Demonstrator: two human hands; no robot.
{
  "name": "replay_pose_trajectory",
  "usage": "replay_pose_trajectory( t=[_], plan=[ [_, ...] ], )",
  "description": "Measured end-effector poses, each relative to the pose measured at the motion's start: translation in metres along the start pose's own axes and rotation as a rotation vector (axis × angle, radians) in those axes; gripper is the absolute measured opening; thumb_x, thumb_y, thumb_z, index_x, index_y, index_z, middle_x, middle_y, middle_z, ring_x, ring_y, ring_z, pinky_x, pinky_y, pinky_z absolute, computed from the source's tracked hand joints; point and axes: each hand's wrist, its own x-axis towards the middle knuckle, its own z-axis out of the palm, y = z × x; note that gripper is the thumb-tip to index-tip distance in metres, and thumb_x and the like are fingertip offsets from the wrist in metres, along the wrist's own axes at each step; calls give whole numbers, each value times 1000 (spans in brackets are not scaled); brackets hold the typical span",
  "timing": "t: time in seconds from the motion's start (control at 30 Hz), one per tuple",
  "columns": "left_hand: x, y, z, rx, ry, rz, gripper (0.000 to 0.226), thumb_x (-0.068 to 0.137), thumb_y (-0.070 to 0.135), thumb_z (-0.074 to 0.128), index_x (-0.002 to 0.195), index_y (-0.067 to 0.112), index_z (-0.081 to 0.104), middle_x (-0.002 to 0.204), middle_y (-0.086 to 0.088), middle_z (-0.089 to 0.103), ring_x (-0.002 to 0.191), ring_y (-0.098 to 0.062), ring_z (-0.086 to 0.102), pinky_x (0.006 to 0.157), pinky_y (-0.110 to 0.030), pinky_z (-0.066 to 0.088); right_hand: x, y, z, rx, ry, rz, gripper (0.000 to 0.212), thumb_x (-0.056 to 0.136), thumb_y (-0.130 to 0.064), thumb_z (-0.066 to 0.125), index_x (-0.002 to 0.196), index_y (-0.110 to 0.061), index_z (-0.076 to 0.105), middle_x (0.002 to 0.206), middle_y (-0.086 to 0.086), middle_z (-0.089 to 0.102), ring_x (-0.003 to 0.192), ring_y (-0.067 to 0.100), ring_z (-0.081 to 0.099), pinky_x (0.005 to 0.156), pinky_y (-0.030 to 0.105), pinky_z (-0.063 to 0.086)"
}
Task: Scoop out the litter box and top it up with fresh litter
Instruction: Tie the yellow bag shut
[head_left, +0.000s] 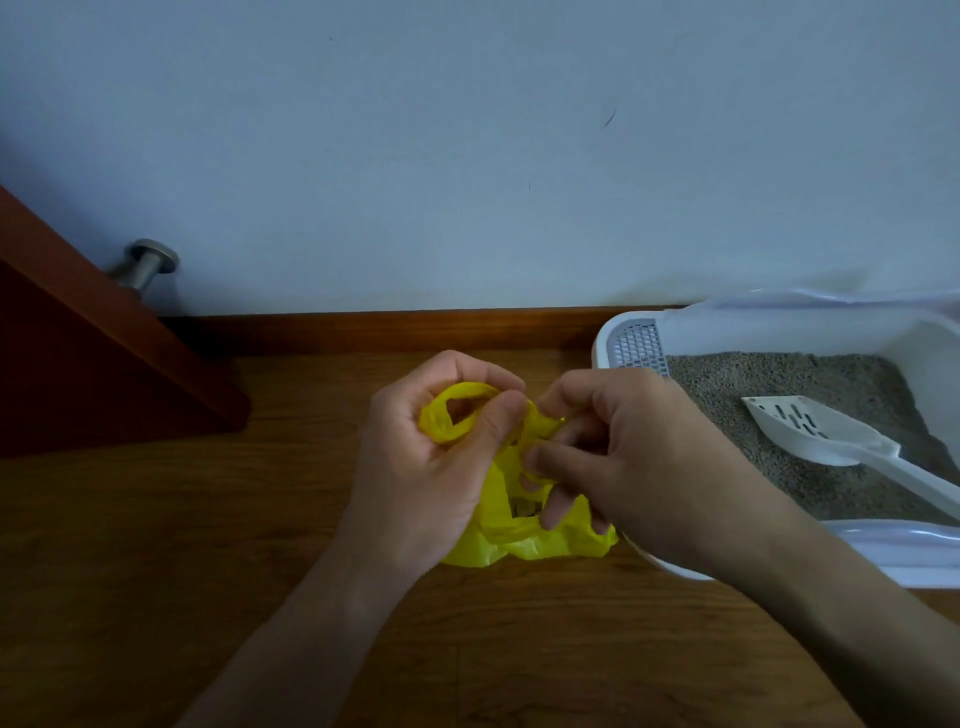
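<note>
A yellow plastic bag sits on the wooden floor in the middle of the view, with dark clumps showing through its mouth. My left hand grips one twisted handle loop of the bag. My right hand pinches the other handle, the two handles crossing between my fingers. To the right stands the white litter box filled with grey litter. A white slotted scoop lies on the litter, its handle pointing to the right.
A red-brown wooden door stands open at the left against a metal door stop on the pale wall. A wooden skirting board runs along the wall behind the bag.
</note>
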Motion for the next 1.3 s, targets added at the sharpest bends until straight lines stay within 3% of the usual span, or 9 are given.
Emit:
replay_pose_trajectory(
  t=[0.23, 0.37, 0.53, 0.7, 0.83, 0.9, 1.03, 1.17, 1.3],
  plan=[
    [-8, 4, 0, 102, -82, 121, 3, 88, 15, 73, 88, 15, 69, 79, 3, 69, 72, -16, 66, 59, -21, 49, 0, 8, 3, -608, 205, -178, 39, 79, -42, 63, 58, -28, 34, 50, -5, 42, 49, 20, 44, 45, 34, 38],
    [-12, 1, 0, 151, -35, 172, 5, 88, 16, 74, 88, 16, 69, 78, 4, 68, 69, -17, 65, 57, -24, 49, -2, 15, 3, -496, 311, -245, 25, 74, -27, 64, 61, -29, 43, 45, -9, 39, 45, 10, 41, 44, 29, 34],
    [-13, 0, 0, 188, 0, 166, 6, 88, 19, 73, 92, 16, 69, 83, 12, 68, 76, -9, 67, 61, -15, 47, -1, 13, 3, -66, 213, -141, 15, 88, -13, 64, 91, -25, 72, 66, -4, 69, 59, 6, 65, 51, 23, 47],
    [-16, -2, 1, 202, -30, 189, 5, 90, 17, 70, 95, 16, 69, 88, 9, 71, 80, -14, 70, 61, -30, 54, 3, 14, 2, 142, 188, -68, 4, 89, -21, 68, 86, -19, 71, 67, 5, 73, 67, 36, 68, 53, 47, 52],
    [-19, -4, 3, 179, -58, 193, 6, 88, 9, 72, 94, 11, 70, 93, 13, 74, 85, -4, 72, 66, -21, 56, 5, 17, -2, 318, 163, 27, 16, 82, -5, 75, 95, -10, 68, 65, 12, 70, 60, 20, 69, 49, 27, 49],
    [-20, -8, 2, 224, -63, 222, 6, 88, 11, 74, 92, 13, 70, 96, 13, 75, 90, -6, 71, 70, -29, 58, 5, 17, -4, 374, 140, 70, 24, 79, 1, 75, 99, -11, 70, 66, 14, 67, 52, 11, 60, 50, 23, 47],
    [-20, -12, 1, 374, -14, 307, 10, 83, 23, 77, 90, 18, 72, 89, 14, 71, 82, -10, 68, 65, -37, 55, 6, 20, -6, 373, 91, 121, 32, 75, 4, 77, 102, -12, 73, 75, 17, 71, 56, 18, 54, 55, 29, 47],
    [-17, -12, -3, 403, -8, 308, 16, 79, 27, 80, 86, 16, 71, 83, 12, 68, 78, -12, 67, 63, -37, 54, 5, 23, -9, 249, 90, 121, 12, 79, -2, 76, 86, -12, 73, 75, 18, 71, 68, 42, 63, 57, 37, 48],
    [-14, -16, -10, 439, 26, 289, 17, 78, 29, 80, 82, 16, 70, 82, 10, 67, 79, -13, 67, 65, -39, 53, 4, 29, -7, -24, 160, 49, 15, 87, -21, 71, 73, -16, 68, 68, 5, 67, 60, 22, 67, 57, 39, 50]
  ],
)
